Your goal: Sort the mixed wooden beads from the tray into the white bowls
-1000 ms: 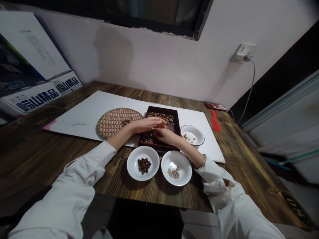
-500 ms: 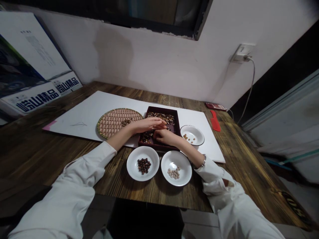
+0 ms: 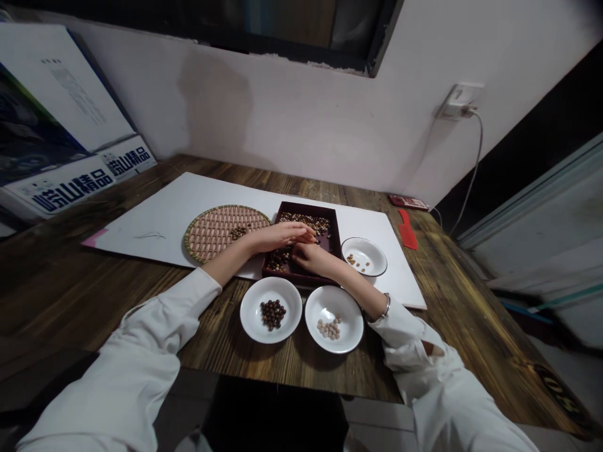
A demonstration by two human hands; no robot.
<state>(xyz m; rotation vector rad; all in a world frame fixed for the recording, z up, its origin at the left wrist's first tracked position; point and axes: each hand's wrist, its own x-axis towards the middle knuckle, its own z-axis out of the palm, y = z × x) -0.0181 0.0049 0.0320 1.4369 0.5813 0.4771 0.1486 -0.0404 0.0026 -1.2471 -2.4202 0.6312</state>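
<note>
My left hand [image 3: 281, 236] reaches over a dark red box [image 3: 336, 248] of mixed brown and pale beads [image 3: 305, 221], its fingers stretched out together. Below and to its right, my right hand [image 3: 311, 258] is down in the box with its fingers curled in. Its fingertips are hidden, and I cannot see what they hold. A woven round tray [image 3: 202, 234] with a small pile of brown beads [image 3: 239, 231] lies under my left wrist. Close to the box are a white bowl of dark beads [image 3: 272, 315], one of pale beads [image 3: 330, 328] and one of amber-coloured pieces [image 3: 358, 263].
The box and woven tray rest on a white board [image 3: 155, 210] on a wooden table [image 3: 452, 314]. A red comb [image 3: 407, 231] and a phone [image 3: 407, 201] lie at the right. Printed boxes [image 3: 80, 125] stand at the left; a wall socket [image 3: 459, 100] holds a plugged cable.
Hardly anything differs. The whole view has shifted very slightly; both hands keep their places over the box.
</note>
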